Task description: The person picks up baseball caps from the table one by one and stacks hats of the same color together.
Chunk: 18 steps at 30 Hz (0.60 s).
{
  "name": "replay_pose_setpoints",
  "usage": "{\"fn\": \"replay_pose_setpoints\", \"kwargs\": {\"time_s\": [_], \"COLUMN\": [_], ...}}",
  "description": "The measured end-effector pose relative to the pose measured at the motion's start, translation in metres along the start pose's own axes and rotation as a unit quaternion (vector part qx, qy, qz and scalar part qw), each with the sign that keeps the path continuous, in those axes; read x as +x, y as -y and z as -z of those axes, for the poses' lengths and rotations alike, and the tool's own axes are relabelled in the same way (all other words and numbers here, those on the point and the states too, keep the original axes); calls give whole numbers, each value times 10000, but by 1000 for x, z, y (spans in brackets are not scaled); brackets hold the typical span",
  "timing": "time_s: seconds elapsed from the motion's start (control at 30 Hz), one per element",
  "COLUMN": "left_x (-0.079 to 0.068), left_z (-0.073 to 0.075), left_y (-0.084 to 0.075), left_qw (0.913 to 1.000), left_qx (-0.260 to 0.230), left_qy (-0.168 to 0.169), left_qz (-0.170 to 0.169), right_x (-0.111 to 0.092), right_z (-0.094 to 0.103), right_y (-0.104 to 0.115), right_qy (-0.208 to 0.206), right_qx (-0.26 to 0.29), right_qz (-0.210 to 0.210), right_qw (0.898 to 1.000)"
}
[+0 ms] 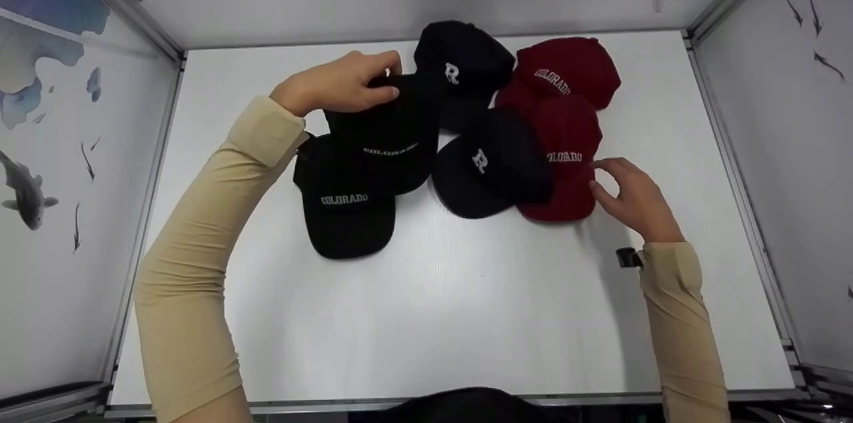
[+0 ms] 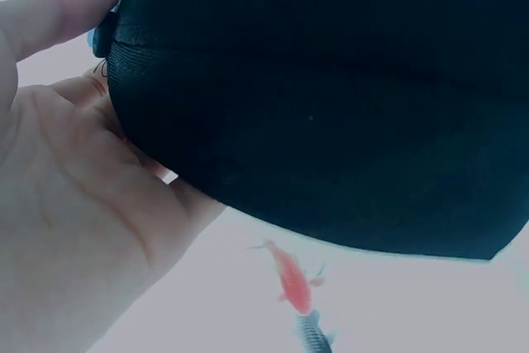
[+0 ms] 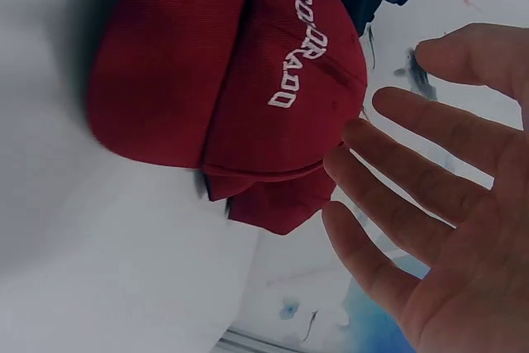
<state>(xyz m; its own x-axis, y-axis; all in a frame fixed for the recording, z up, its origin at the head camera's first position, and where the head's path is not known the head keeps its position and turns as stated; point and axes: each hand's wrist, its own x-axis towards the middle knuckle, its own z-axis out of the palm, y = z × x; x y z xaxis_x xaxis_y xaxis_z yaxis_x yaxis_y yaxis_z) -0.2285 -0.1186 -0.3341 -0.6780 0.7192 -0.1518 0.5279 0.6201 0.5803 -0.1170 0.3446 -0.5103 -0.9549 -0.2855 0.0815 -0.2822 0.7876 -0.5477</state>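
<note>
My left hand (image 1: 343, 83) grips the crown of a black COLORADO cap (image 1: 393, 130), thumb on one side and fingers on the other. That cap overlaps a second black COLORADO cap (image 1: 348, 223) lying on the table. In the left wrist view the dark crown (image 2: 314, 113) fills much of the picture beside the palm. My right hand (image 1: 633, 200) is at the right edge of the front red COLORADO cap (image 1: 566, 193), fingers spread and straight in the right wrist view; whether they touch it I cannot tell. A navy R cap (image 1: 510, 156) partly covers this red cap.
Behind these, another navy R cap (image 1: 460, 53) and another red COLORADO cap (image 1: 573, 66) lie near the back of the white table (image 1: 433, 316). White panels with painted fish surround the table on the left, back and right. Metal rails edge it.
</note>
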Motion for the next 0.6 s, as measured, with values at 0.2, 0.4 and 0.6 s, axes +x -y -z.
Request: {"fn": "replay_pose_setpoints", "kwargs": {"time_s": [0.2, 0.4, 0.6], "left_x": [-12, -30, -47], "left_z": [-17, -33, -52], "left_y": [10, 27, 53], "left_qw": [9998, 9985, 9962], "left_qx": [-169, -522, -789], "left_qy": [48, -32, -22], "left_qz": [-2, 165, 379], "right_x": [7, 7, 6], "right_z": [5, 6, 0], "right_y": [6, 4, 2], "right_qy": [-27, -62, -36], "right_qx": [-96, -71, 86], "right_qz": [132, 108, 79], "right_qw": [9999, 9999, 9999]}}
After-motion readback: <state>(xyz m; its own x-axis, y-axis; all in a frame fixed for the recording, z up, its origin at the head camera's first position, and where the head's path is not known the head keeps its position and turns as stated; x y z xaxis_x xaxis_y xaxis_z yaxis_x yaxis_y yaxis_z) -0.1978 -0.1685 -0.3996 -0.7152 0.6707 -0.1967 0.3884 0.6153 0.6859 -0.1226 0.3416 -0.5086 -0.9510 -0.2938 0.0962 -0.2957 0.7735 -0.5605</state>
